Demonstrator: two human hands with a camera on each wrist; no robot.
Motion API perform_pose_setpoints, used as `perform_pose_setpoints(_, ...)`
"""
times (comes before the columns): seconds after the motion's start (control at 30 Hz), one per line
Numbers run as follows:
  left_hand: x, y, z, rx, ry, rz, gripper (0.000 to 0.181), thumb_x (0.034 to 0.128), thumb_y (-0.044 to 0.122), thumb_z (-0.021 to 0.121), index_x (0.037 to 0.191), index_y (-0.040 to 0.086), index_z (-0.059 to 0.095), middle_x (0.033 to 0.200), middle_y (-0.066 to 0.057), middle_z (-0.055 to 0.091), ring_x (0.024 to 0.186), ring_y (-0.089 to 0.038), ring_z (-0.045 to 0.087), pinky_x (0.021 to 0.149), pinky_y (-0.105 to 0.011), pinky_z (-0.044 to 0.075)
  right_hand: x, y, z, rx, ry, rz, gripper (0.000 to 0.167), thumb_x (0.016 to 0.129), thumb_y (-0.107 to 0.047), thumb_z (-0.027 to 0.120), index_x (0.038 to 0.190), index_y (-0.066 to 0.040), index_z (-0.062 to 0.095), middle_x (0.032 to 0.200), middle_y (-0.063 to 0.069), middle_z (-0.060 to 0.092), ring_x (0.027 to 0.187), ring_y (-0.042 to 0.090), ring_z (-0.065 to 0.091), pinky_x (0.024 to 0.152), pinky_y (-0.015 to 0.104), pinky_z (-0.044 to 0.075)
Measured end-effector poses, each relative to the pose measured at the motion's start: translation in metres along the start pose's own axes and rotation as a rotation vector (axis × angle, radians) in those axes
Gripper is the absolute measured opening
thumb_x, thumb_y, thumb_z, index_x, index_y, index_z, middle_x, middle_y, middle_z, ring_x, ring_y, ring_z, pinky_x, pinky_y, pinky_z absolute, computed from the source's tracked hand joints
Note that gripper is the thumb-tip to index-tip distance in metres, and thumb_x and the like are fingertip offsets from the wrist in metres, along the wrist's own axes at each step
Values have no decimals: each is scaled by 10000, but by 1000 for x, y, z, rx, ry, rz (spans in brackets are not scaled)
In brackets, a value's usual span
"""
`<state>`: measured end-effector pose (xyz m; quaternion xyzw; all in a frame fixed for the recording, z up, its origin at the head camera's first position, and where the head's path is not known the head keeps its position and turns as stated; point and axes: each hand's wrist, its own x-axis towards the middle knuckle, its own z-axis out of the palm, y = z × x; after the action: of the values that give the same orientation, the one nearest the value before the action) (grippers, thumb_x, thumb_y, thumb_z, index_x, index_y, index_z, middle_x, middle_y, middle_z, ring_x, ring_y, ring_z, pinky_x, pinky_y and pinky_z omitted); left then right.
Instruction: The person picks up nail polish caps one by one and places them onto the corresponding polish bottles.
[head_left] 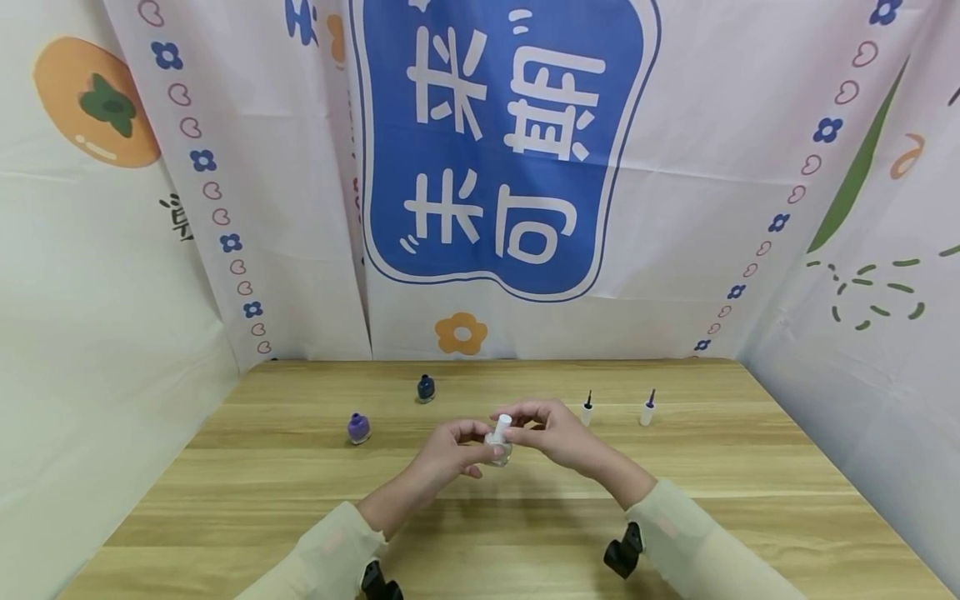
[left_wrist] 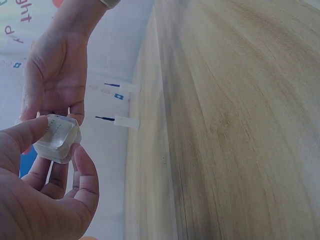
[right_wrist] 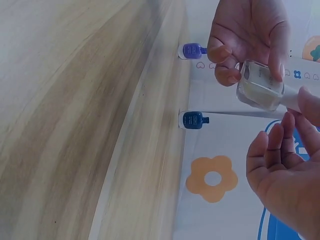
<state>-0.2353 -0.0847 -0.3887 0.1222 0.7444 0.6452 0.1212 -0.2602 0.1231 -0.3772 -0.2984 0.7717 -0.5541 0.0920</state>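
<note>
Above the table my left hand grips a nail polish bottle of clear glass with pale contents. Its white cap is pinched between the thumb and fingers of my right hand. The cap sits at the bottle's neck; whether it is screwed tight I cannot tell. To the left, a purple nail polish bottle and a dark blue nail polish bottle stand uncapped. On the right, two white brush caps stand upright on the table, their dark brushes pointing up.
The wooden table runs back to a white printed curtain, with more fabric along both sides. A small black device is strapped at the right wrist, another at the left.
</note>
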Motion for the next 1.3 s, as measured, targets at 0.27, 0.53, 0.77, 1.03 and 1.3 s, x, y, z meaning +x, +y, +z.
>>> perform_pose_setpoints(0.27,0,0,-1,3,5,-2,288,872,163,735,1076,-17,644,996,-41,660,855,-162,615,674,-361,548,1,-2,2,-7,26,12,228,944,-152,653,1130,-24,688,990,63,632,904,231,555,737,341,493)
perform_pose_setpoints(0.53,-1,0,-1,4,3,-5,307,856,182,751,1073,-12,653,1008,-57,665,868,-177,623,668,-328,545,0,-3,7,-14,92,47,149,922,-172,687,1010,-51,696,901,40,623,832,204,559,693,325,478)
perform_pose_setpoints(0.77,1,-1,-1,7,-5,-5,291,861,185,746,1062,-7,659,1007,-58,669,872,-184,625,673,-321,544,0,-2,9,-3,112,43,116,926,-134,675,1002,-46,685,896,25,612,827,196,542,684,323,476)
perform_pose_setpoints(1.03,0,-1,-2,-3,-4,-13,299,866,183,744,1072,-14,655,1008,-65,669,874,-184,624,672,-315,543,-1,-2,10,-3,119,43,137,924,-163,683,1012,-57,688,911,41,620,839,213,546,690,325,477)
perform_pose_setpoints(1.3,-1,-2,-1,-15,5,-16,336,866,174,742,1124,-17,639,1035,-82,655,884,-190,615,668,-310,542,-1,-4,12,-8,128,42,128,931,-108,664,1032,-33,685,917,32,630,870,241,553,711,330,481)
